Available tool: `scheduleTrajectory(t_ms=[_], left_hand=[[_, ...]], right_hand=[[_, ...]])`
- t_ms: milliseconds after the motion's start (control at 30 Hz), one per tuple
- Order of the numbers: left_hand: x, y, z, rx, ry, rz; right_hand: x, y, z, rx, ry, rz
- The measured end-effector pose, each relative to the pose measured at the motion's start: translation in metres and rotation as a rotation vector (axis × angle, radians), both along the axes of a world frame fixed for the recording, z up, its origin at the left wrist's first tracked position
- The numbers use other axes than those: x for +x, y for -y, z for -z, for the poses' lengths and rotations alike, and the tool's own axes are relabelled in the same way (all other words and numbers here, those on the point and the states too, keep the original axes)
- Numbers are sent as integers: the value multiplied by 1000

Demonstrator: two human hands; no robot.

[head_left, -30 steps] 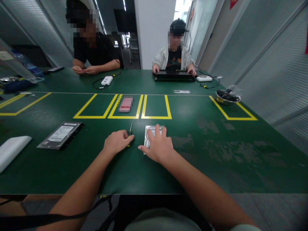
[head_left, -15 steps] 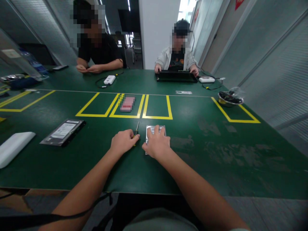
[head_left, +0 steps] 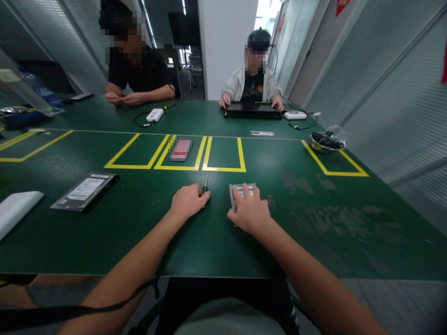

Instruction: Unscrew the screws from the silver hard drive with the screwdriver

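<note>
My left hand [head_left: 187, 200] rests on the green table, closed around a small screwdriver [head_left: 205, 188] with a dark and yellow handle. Its thin metal tip points away from me. To the right, my right hand [head_left: 250, 209] lies over a small silver hard drive [head_left: 232, 192]. The thumb is at the drive's left side and the fingers reach across its top, hiding most of the label. A gap of bare table separates the screwdriver from the drive. Farther left lies a larger hard drive [head_left: 85, 190], label up, apparently in a clear bag.
Yellow tape outlines [head_left: 223, 169] cross the table, one around a pink, blurred-out item [head_left: 180, 150]. A white block-shaped object [head_left: 19, 209] lies at the left. A metal bowl [head_left: 327, 143] of dark items stands at the right. Two people sit opposite, one holding a black panel [head_left: 253, 110].
My right hand has slid the small hard drive to the right, away from the screwdriver. My left hand, still gripping the screwdriver, has shifted slightly right. The view has turned a little.
</note>
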State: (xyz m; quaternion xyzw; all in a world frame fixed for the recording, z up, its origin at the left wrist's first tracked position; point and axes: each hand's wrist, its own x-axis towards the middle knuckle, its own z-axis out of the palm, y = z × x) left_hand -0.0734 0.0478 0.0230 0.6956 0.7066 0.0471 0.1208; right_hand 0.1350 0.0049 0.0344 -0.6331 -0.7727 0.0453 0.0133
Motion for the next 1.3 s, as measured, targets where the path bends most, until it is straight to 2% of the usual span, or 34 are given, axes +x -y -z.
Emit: scheduleTrajectory(t_ms=[167,333,400,500,567,633,800,900,1000,1067,1167,1267,1300], left_hand=[[1,-3,-3,-34,-7,21],[4,-4,-11,-67,-35,-15],[7,-3,-15,-35,-45,-26],[18,1,-20,96,-53,0],[30,5,-23,175,-31,87],[45,11,-25,182,17,247],[95,36,-23,109,77,840],[122,55,-16,95,66,1065],[140,71,-4,122,62,1192],[146,79,4,114,64,1226],[152,88,10,65,50,1197],[158,94,10,27,26,1141],[159,95,10,23,18,1126]], right_hand=[[48,13,-3,8,35,43],[103,23,-4,-14,80,111],[127,26,-2,-34,107,133],[164,31,2,-50,153,188],[188,35,6,-29,177,223],[210,38,11,0,203,246],[258,43,21,16,213,277],[283,46,25,32,193,268],[309,51,29,54,178,253],[331,54,32,99,181,233],[367,58,40,154,188,215],[395,62,47,155,205,152],[400,64,48,162,222,178]])
